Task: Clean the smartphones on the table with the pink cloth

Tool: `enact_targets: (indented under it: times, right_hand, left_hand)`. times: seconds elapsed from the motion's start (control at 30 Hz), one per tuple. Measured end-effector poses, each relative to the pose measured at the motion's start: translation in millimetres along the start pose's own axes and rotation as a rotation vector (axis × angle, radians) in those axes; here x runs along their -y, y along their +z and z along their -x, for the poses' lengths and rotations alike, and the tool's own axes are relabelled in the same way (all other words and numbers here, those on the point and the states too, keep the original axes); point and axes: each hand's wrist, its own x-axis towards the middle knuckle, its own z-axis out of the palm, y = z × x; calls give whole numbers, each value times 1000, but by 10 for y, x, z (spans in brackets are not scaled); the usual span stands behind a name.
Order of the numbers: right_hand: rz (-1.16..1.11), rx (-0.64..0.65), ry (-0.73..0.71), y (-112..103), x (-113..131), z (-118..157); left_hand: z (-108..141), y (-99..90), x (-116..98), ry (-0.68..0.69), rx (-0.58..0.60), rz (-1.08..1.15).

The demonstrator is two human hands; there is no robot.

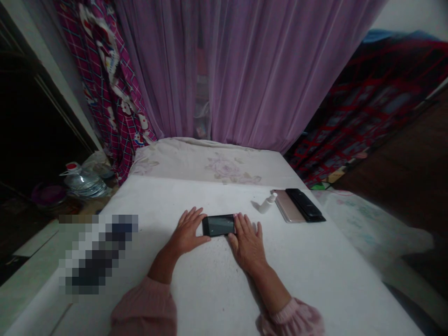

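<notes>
A dark-screened phone (220,226) lies flat on the white cloth of the table (206,289), its long side running left to right. At its left end rests my left hand (187,233), fingers apart, the thumb by the lower corner. My right hand (249,242) lies on the other end with its fingers spread, the fingertips touching the phone's right edge. Neither hand is wrapped around it. To the right stands a small white spray bottle (268,203), next to a rose-gold device (289,205) and a black one (305,205).
A pixelated object (100,254) is on the table's left side. Beyond the far edge hang purple curtains (259,70). A large clear bottle with a red cap (84,181) stands at the left, and a patterned red and dark cloth (357,102) hangs at the right.
</notes>
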Motion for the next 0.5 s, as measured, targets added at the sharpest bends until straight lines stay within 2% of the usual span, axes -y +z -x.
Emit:
enact_targets:
  times: [0.07, 0.2, 0.27, 0.37, 0.5]
  right_hand:
    - [-18, 4, -46, -13, 73, 15]
    - [-97, 39, -281, -56, 342, 38]
    - [-120, 45, -316, -71, 411, 48]
    - [-117, 51, -251, -74, 340, 69]
    - [-57, 65, -76, -53, 80, 109]
  left_hand:
    - [0, 1, -3, 0, -5, -8]
    - [5, 10, 6, 25, -41, -13]
    - [7, 10, 11, 31, -44, -12]
    - [6, 0, 8, 25, -31, -8]
    - [4, -19, -9, 22, -16, -5]
